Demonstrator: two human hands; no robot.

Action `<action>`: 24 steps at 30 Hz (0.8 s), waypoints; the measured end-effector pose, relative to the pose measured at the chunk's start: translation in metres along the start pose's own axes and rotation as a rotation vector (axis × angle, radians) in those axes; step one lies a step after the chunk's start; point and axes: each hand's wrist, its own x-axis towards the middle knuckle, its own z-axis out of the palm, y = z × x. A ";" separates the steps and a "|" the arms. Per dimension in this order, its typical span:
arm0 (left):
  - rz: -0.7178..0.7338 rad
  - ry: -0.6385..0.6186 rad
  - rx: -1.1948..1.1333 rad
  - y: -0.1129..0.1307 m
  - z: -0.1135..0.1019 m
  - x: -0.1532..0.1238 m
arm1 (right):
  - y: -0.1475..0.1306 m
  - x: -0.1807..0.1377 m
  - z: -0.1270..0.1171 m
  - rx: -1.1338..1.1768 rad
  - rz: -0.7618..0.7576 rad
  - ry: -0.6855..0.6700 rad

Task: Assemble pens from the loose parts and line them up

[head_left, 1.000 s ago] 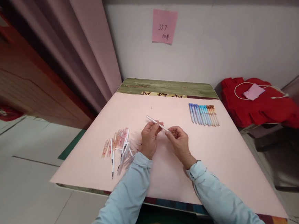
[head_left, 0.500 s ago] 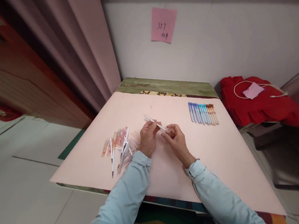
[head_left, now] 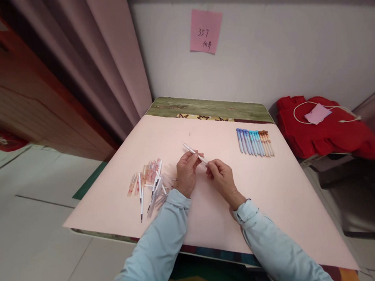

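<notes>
A white pen (head_left: 189, 147) is held slanted above the middle of the table, its upper end pointing away to the left. My left hand (head_left: 186, 171) pinches it around the middle. My right hand (head_left: 222, 176) is closed at its lower right end, with the fingertips covering that tip. To the left of my left hand lies a loose pile of pen parts: white refills with dark tips (head_left: 141, 197), clear barrels (head_left: 157, 195) and pinkish patterned pieces (head_left: 151, 171). My left forearm hides part of this pile.
A row of finished-looking pens (head_left: 255, 143) in blue, light blue and brown lies at the right. Pale paper (head_left: 277, 211) covers the table. Beyond its right edge are a red cloth (head_left: 330, 138) and a white cable. A pink note (head_left: 205, 31) hangs on the wall.
The fingers of my right hand have closed further around the pen's lower end and shifted slightly. My left hand keeps its pinch almost in the same place.
</notes>
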 end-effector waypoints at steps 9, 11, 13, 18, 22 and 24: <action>-0.005 -0.007 -0.006 0.000 0.000 0.000 | 0.000 0.000 0.000 -0.030 -0.004 0.018; 0.008 -0.008 -0.002 0.000 0.000 0.000 | 0.000 0.000 0.000 -0.027 0.014 -0.013; -0.002 -0.005 -0.006 0.000 0.000 0.000 | 0.000 0.000 0.000 -0.036 0.012 -0.016; -0.005 -0.012 -0.005 -0.002 -0.001 0.000 | 0.000 0.001 0.000 -0.050 -0.002 0.021; 0.007 -0.018 0.011 -0.002 -0.002 0.000 | 0.000 0.001 0.000 -0.056 0.005 -0.026; -0.004 -0.015 0.011 -0.002 -0.001 0.000 | 0.001 0.001 0.000 -0.059 -0.004 0.008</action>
